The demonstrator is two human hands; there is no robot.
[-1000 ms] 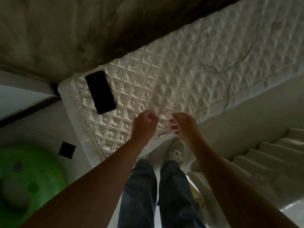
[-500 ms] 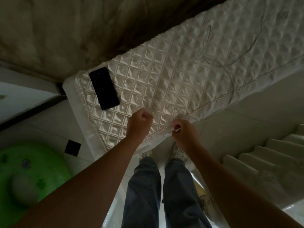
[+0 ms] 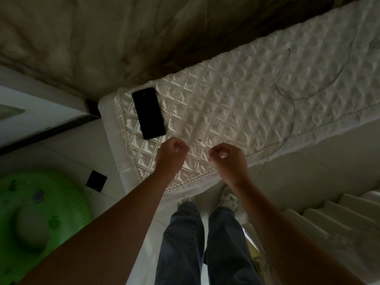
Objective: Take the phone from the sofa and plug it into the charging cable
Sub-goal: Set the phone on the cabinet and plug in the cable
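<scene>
A slim black rectangular phone (image 3: pixel 148 113) lay flat and dark-faced on the cream quilted satin cover of the sofa (image 3: pixel 236 103), near the cover's left end and just inside its braided edge, with its long side angled slightly. A thin pale charging cable (image 3: pixel 292 112) wound in loose curves across the right part of the same cover and ran down toward the braided front edge; its end could not be made out in the dim light. Both hands hovered over the front part of the cover, set apart from each other with a gap of quilting between them. The left hand (image 3: pixel 171 156) was curled into a loose fist just below and to the right of the phone, not touching it. The right hand (image 3: pixel 228 161) was likewise curled, fingers folded in toward the palm; whether it pinched anything could not be told. Below the arms stood the person's legs in blue jeans (image 3: pixel 197 243) and pale sneakers (image 3: pixel 227 199) on the light tiled floor (image 3: pixel 61 159). A bright green inflatable ring (image 3: pixel 37 214) lay on the floor at the lower left, and pale steps (image 3: pixel 337 214) showed at the lower right.
</scene>
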